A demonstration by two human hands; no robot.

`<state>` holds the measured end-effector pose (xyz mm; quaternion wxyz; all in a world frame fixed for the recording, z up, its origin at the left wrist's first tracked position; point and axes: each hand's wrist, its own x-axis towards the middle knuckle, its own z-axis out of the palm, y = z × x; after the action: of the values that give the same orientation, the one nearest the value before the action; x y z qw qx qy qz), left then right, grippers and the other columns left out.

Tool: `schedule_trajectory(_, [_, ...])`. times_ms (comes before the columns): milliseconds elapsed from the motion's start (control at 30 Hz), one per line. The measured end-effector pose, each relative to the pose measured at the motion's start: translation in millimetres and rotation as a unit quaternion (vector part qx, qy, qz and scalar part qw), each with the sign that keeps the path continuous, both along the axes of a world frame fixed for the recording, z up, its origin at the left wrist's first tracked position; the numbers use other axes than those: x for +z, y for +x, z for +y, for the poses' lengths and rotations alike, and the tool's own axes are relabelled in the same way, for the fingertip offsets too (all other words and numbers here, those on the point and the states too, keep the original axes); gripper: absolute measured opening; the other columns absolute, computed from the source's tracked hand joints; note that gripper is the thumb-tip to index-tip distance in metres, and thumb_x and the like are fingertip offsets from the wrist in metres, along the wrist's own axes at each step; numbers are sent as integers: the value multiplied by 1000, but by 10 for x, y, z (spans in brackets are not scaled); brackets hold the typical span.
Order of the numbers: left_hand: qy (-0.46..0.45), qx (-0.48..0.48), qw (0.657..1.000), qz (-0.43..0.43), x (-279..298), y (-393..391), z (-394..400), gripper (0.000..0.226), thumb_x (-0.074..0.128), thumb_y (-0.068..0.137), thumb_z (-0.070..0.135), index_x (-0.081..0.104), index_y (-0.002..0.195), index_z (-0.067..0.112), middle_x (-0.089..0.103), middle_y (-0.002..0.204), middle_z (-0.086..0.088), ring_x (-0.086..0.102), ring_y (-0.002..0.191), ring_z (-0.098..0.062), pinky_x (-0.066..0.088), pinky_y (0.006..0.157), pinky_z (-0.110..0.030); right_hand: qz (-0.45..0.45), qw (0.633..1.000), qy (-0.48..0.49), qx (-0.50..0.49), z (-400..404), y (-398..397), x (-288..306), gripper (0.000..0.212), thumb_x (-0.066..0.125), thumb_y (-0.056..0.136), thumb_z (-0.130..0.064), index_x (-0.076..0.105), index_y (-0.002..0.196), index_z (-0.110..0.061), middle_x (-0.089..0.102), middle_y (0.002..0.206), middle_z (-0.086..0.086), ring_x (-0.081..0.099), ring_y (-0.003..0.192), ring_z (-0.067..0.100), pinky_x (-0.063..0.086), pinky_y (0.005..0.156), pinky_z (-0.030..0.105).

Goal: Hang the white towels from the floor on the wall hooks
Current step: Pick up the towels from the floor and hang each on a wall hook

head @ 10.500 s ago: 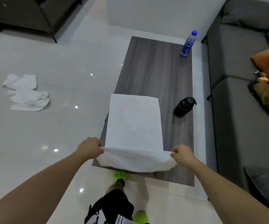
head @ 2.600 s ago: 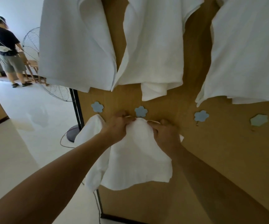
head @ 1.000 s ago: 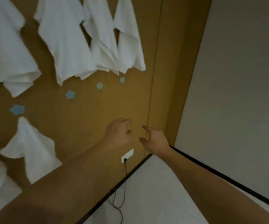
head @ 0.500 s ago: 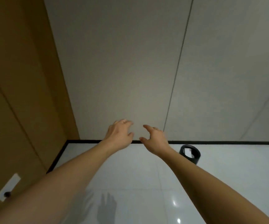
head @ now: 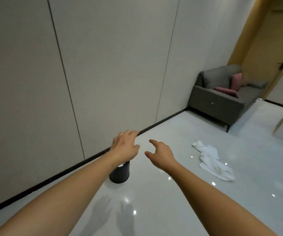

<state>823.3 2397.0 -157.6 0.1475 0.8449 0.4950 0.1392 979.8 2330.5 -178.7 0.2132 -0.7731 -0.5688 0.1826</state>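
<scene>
Wall panels in pale grey fill the left and far side of the view, with a black skirting line where they meet the glossy white floor. Near this line stands a small dark bin, partly hidden behind the left forearm. The left hand is held out in the air with the palm down and the fingers loosely curled; it holds nothing. Just to the right of it, close but not touching, the right hand is also empty, with thumb and fingers spread apart. Further right, on the floor and well apart from both hands, lies a crumpled heap of white towels; I cannot tell how many pieces are in it. Far right, in the corner, there is a grey sofa with pink cushions, and beside it a wooden door. No wall hooks are visible here. I judge that the step in hand is fetching: the person is looking for the next towel to pick up. The next move calls for walking to the right toward the heap, bending down, and taking one towel with the open hands. After that the towel must be carried to the hooks, which are somewhere out of this view.
</scene>
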Motion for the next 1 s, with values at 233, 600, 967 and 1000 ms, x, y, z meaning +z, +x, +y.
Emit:
schedule_trajectory(233, [-12,-133,991,11,-22,1525,1052,58,55,96,36,35,149,25,39,153,0,36,138,-25,37,111,-42,16,991,-29,-132,592,1280,-20,64,59,91,-44,39,149,-25,48,147,3,45,134,25,40,108,40])
schedule_trajectory(600, [-37,-268,961,48,-458,3820,1831,54,55,95,36,41,146,27,39,152,1,37,137,-24,36,111,-41,49,962,-42,-265,942,3290,-408,62,60,90,-43,44,147,-22,50,146,3,49,131,22,41,103,33])
schedule_trajectory(967, [-82,-314,937,127,-945,6208,2514,52,55,94,36,47,143,23,42,149,0,39,135,-25,38,109,-41,161,928,-111,-316,1359,5560,-1067,59,61,89,-33,47,144,-18,53,143,3,51,129,21,45,102,32])
schedule_trajectory(1000, [-89,-315,936,129,-1005,6372,2561,52,55,94,37,47,143,23,43,148,0,39,135,-25,38,109,-42,167,925,-119,-320,1388,5724,-1123,59,61,89,-33,47,144,-18,52,144,3,50,130,21,44,103,32])
